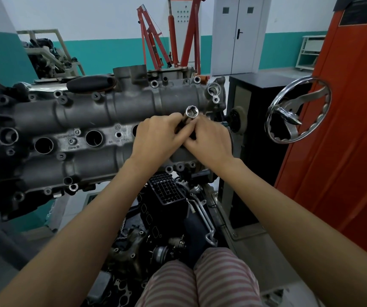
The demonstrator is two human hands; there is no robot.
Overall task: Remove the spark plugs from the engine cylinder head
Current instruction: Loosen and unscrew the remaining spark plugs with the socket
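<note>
Hands meet over the grey cast-metal engine cylinder head (102, 111), at its right end: your left hand (159, 138) and right hand (209, 138) both grip the long silver spark plug socket (191, 112), its open hex end facing up. Right of the head stands a chrome handwheel (297, 111).

A round VW emblem is cast into the cylinder head (102, 138); its stamped numbers stay illegible.
</note>
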